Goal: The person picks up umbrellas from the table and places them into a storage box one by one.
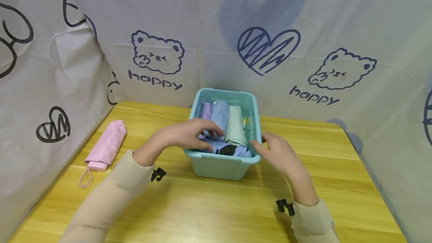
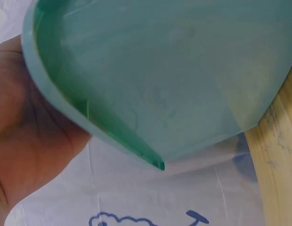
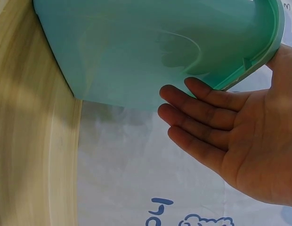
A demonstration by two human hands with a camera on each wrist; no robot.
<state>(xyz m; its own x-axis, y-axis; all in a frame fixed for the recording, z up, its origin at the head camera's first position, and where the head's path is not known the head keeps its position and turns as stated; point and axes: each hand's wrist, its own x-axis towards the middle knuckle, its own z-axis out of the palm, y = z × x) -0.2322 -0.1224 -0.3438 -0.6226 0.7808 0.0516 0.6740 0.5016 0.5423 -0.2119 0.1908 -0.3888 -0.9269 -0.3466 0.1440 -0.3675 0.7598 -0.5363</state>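
Observation:
A teal plastic bin [image 1: 216, 168] stands on the wooden table near the back curtain. Inside lie rolled bundles of fabric: a lavender roll [image 1: 206, 111], a blue roll [image 1: 220, 113] and a mint green roll [image 1: 236, 123] side by side. Across the front lies a blue bundle with a black patch [image 1: 227, 149]. My left hand [image 1: 189, 132] reaches over the bin's left rim, fingers loosely bent above the bundles, thumb apart from them. My right hand [image 1: 278, 151] is at the right rim, thumb over the edge; in the right wrist view its fingers [image 3: 198, 113] extend along the outer wall.
A pink folded umbrella [image 1: 107, 143] with a wrist loop lies at the table's left side. A printed curtain [image 1: 209, 29] hangs behind and along both sides of the wooden table [image 1: 202, 205]. A small yellow item [image 1: 245, 121] shows inside the bin at right.

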